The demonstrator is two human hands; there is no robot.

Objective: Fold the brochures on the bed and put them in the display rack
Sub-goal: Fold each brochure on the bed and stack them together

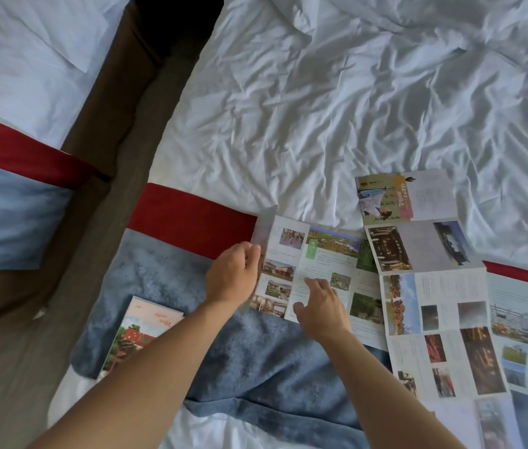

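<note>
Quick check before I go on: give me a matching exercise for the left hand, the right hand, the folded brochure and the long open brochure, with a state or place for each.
Things:
1. left hand
2. right hand
3. folded brochure
4. long open brochure

States or places:
A. spread flat at the right, running from the white sheet toward the camera
B. lying closed on the blue blanket at the left
C. lifting the left flap of the middle brochure
D. fingers spread on the middle brochure's page

Pairs: 1-C, 2-D, 3-B, 4-A
</note>
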